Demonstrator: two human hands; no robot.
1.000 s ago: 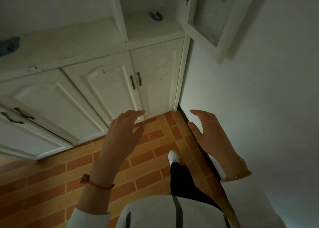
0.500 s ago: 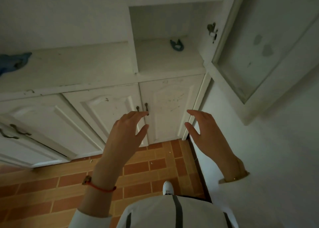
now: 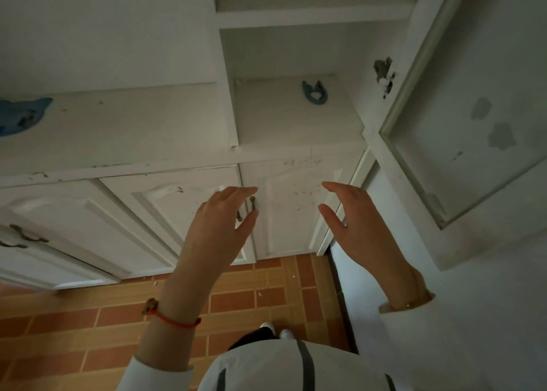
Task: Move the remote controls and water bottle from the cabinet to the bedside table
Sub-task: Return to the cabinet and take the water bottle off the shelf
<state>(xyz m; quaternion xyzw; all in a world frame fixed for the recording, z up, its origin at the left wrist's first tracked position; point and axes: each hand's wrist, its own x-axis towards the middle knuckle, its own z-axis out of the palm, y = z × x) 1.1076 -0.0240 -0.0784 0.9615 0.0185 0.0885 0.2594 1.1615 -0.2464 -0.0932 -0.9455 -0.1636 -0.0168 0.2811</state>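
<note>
Hands first: my left hand and my right hand are both spread open with curved fingers, and neither one holds anything. They hang in the air in front of the lower doors of the white cabinet, near the two small handles but not touching them, as far as I can judge. I think the step now is to find the things, so I would lift my view and reach to the open shelf with one hand, keeping the other free for the bottle. I would also mind the open glass door on the right, because an arm can easily knock it. I see no remote controls and no water bottle in this view, so I cannot say where they are; the same goes for the bedside table. On the shelf lies only a small blue object, too dim to identify, and another blue thing is cut off at the left edge. Upper shelves are cut off at the top, and what is behind the closed doors is hidden.
</note>
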